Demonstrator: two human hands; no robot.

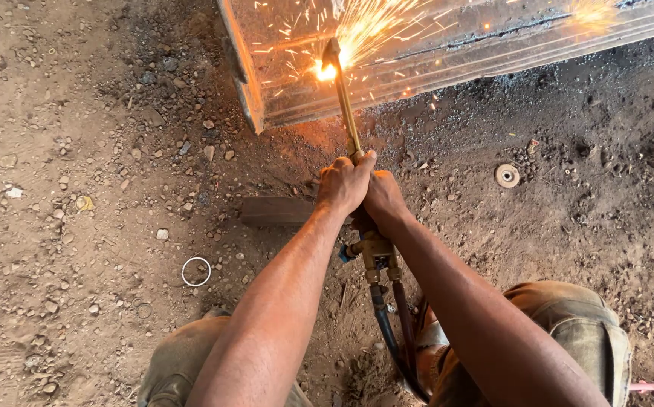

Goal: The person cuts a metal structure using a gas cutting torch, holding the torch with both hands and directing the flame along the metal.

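My left hand and my right hand are both closed around the brass body of a gas cutting torch. Its long tube runs up from my hands to a bent tip with a bright flame, which sits against a rusty steel plate at the top. Orange sparks spray up and to the right over the plate. Two hoses hang from the torch's valve block between my knees.
The ground is bare dirt with small stones. A dark flat bar lies just left of my hands. A white ring lies at lower left and a round washer to the right. Dark slag covers the ground under the plate.
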